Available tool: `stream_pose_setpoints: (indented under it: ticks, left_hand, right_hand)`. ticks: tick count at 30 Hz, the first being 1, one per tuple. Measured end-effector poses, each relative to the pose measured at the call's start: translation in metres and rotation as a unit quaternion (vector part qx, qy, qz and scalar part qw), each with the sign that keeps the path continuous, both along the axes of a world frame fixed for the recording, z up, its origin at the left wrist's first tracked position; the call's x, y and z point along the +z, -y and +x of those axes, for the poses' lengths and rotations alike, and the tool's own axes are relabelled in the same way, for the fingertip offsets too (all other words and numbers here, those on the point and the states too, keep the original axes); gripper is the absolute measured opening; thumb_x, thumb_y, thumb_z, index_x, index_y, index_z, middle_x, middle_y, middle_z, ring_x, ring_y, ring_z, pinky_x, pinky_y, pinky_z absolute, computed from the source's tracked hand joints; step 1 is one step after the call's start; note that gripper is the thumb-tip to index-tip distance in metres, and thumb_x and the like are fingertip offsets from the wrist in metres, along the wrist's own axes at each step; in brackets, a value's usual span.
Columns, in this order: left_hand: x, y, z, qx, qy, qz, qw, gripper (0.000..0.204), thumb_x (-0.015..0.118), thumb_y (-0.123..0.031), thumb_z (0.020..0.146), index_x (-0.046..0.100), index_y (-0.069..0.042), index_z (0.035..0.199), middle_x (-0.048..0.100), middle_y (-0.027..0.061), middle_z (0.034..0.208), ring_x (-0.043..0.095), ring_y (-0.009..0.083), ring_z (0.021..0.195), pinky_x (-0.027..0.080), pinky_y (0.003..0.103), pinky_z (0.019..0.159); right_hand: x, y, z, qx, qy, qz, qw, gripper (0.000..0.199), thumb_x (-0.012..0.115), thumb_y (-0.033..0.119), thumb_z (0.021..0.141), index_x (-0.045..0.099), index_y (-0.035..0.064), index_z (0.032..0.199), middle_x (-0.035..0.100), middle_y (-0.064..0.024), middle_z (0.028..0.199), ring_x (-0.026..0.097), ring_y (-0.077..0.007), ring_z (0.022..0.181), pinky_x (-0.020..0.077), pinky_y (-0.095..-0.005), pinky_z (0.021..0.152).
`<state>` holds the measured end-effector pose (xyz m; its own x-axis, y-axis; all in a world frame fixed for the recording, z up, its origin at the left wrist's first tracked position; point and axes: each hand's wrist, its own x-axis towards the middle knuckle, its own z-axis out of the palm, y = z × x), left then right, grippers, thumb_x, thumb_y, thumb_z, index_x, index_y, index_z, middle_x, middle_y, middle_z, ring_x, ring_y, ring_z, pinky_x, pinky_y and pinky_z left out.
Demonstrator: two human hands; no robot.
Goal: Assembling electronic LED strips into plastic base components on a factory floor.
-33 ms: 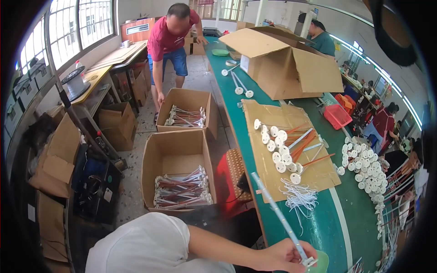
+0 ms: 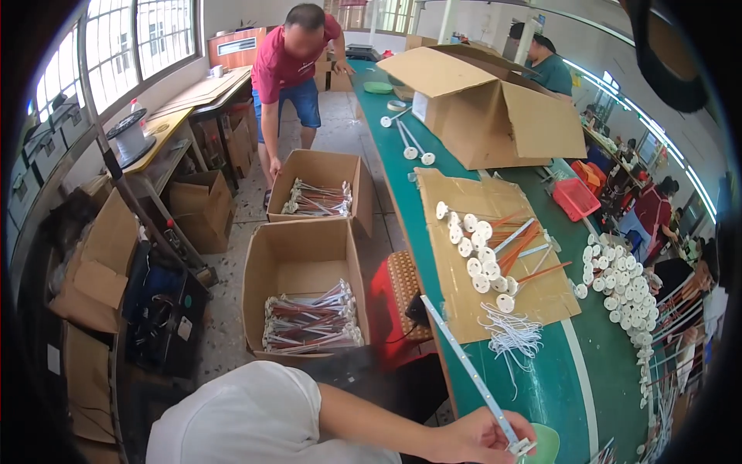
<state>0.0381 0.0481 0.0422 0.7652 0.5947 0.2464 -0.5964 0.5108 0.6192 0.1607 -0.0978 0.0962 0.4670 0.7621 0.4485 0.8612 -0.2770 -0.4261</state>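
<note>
My left hand [image 2: 483,435] is closed around the lower end of a narrow, pale LED strip [image 2: 468,365] with small dots along it. A small white fitting [image 2: 522,447] shows at its lower end, by my fingers. The strip slants up and to the left over the edge of the green table [image 2: 541,387]. Beside the fingers lies part of a light green dish [image 2: 547,442]. Beyond the hand, a bundle of white cords [image 2: 512,334] rests at the edge of a cardboard sheet [image 2: 444,189]. My right hand is out of view.
Strips with white round discs [image 2: 483,255] lie on the cardboard; many more discs [image 2: 618,286] are heaped to the right. Two cartons [image 2: 255,286] of strips stand left of the table, near a red stool [image 2: 382,290]. A person in red [image 2: 270,69] holds the far carton.
The strip's upper end has swung slightly left, with its lower end still in my left hand. The whole view has shifted a little.
</note>
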Motion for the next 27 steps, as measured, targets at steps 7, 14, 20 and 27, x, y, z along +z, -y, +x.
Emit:
stream_pose_setpoints:
  ticks: [7,14,20,27]
  left_hand:
    - [-0.002,0.047,-0.037,-0.018,0.068,0.034,0.997,0.048,0.083,-0.001,0.076,0.061,0.0,0.118,0.067,0.0088,0.108,0.064,0.0161,0.098,0.052,0.029,0.086]
    - [-0.015,0.056,-0.048,-0.019,0.078,0.026,0.996,0.047,0.082,0.0,0.076,0.061,0.001,0.117,0.066,0.0099,0.109,0.064,0.0178,0.1,0.052,0.031,0.088]
    - [-0.02,0.049,-0.052,0.001,0.089,0.002,0.996,0.044,0.083,-0.001,0.076,0.062,0.002,0.115,0.067,0.0127,0.109,0.064,0.0203,0.101,0.052,0.032,0.089]
    - [-0.025,0.04,-0.055,0.021,0.072,0.005,0.997,0.044,0.083,-0.005,0.076,0.062,0.002,0.114,0.067,0.0157,0.111,0.065,0.0222,0.1,0.053,0.033,0.087]
  right_hand:
    - [-0.064,0.019,-0.079,0.042,-0.084,0.134,0.987,0.036,0.065,0.027,0.094,0.065,-0.0049,0.111,0.07,-0.0187,0.093,0.069,-0.0277,0.079,0.0544,-0.032,0.065]
    - [-0.07,0.017,-0.085,0.061,-0.076,0.154,0.983,0.034,0.066,0.026,0.094,0.066,-0.0047,0.109,0.071,-0.0188,0.091,0.069,-0.028,0.075,0.0541,-0.0325,0.062]
    - [-0.059,0.001,-0.097,0.071,-0.083,0.162,0.981,0.032,0.066,0.024,0.094,0.068,-0.0046,0.108,0.071,-0.0188,0.089,0.069,-0.0283,0.072,0.0539,-0.0329,0.06]
    - [-0.062,-0.01,-0.111,0.044,-0.117,0.171,0.977,0.027,0.068,0.022,0.092,0.069,-0.0042,0.097,0.069,-0.0163,0.083,0.067,-0.0275,0.071,0.0533,-0.0339,0.061]
